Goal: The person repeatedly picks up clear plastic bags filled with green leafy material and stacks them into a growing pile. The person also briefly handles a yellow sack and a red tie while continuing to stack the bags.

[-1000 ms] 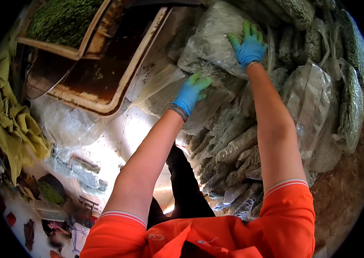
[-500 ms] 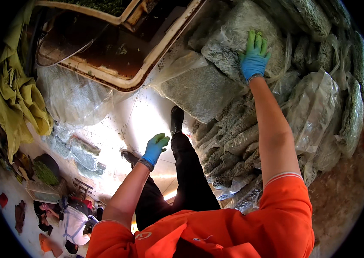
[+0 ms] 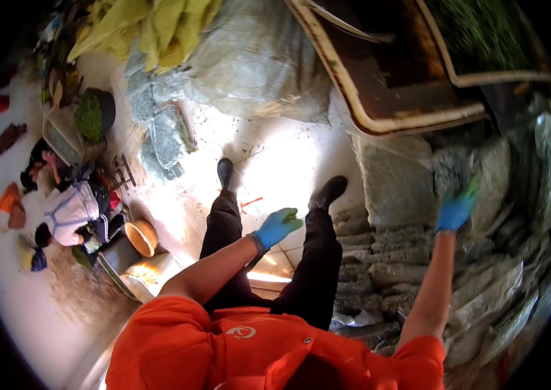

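Observation:
Both my hands wear blue gloves with green fingers. My right hand (image 3: 457, 205) is stretched out over the pile at the right, slightly blurred, with its fingers extended and nothing gripped. It is closest to a bulky clear plastic bag (image 3: 396, 182) of grey-green stuff and a smaller filled bag (image 3: 491, 185) beyond. Whether it touches either one I cannot tell. My left hand (image 3: 277, 227) hangs in front of my legs over the bright floor, holding nothing, its fingers loosely bent.
Long filled bags (image 3: 399, 276) are stacked at the right. A rusty-edged tub (image 3: 412, 123) and a tray of green leaves (image 3: 483, 36) stand ahead. Big plastic sacking (image 3: 256, 71) and yellow cloth (image 3: 152, 29) lie far left. Another person (image 3: 74, 208) sits at left near an orange-brown basket (image 3: 141, 238).
My view has swung leftward, so the tub and bags now appear farther right. My right hand has come off the top of the far bag and nearer my body. My left hand stays free.

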Action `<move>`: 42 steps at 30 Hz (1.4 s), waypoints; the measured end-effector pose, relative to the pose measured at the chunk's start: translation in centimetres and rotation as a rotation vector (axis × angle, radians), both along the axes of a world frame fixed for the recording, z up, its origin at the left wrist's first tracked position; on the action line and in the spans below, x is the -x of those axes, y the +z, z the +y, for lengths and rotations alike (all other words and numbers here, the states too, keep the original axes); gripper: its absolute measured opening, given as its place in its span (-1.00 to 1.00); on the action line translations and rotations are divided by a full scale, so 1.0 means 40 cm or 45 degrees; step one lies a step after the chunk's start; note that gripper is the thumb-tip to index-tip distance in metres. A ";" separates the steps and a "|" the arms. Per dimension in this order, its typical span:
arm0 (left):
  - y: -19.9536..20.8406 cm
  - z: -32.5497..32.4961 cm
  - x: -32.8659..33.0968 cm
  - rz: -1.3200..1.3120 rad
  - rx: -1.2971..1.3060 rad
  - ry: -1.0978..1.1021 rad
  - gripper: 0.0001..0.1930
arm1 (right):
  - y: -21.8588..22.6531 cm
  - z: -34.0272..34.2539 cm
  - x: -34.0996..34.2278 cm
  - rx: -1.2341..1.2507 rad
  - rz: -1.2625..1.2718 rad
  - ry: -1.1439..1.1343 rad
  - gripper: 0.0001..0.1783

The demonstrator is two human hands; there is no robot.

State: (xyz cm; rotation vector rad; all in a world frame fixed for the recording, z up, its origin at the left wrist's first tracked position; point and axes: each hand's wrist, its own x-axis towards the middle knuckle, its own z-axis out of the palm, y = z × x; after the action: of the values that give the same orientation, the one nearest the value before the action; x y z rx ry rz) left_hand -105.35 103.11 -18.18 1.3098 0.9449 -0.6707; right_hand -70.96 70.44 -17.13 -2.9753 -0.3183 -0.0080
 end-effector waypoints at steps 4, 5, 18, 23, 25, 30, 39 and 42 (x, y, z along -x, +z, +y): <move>-0.015 0.186 0.091 0.144 -0.068 0.174 -0.59 | -0.219 0.079 0.333 -1.090 0.732 -0.382 -0.60; -0.019 0.220 0.126 0.150 -0.094 0.258 -0.59 | -0.128 0.244 0.369 -0.554 0.854 -0.073 -0.62; -0.119 0.940 0.435 -0.228 -0.601 0.110 -0.71 | -0.146 1.368 0.723 -0.765 1.415 0.565 -0.52; -0.071 1.321 0.532 -0.016 -0.244 1.311 -0.34 | -0.246 1.803 0.693 -0.661 1.466 0.660 -0.47; -0.117 1.397 0.600 0.085 -0.162 1.415 -0.25 | -0.242 1.967 0.672 -0.517 1.425 0.739 -0.45; -0.197 1.421 0.587 0.062 0.104 1.579 -0.41 | -0.442 2.159 0.638 -0.691 1.199 0.781 -0.58; -0.366 1.534 0.514 0.054 0.184 1.675 -0.48 | -0.851 2.209 0.390 0.029 0.543 1.084 -0.57; -0.485 1.648 0.545 -0.077 -0.030 1.757 -0.55 | -0.851 2.236 0.415 -0.309 1.222 0.117 -0.59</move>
State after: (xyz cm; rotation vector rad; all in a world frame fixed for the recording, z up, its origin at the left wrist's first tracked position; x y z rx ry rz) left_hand -127.16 169.03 -37.58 0.4352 1.5013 0.4520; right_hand -87.56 159.87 -51.16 -2.3645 -0.2818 1.2242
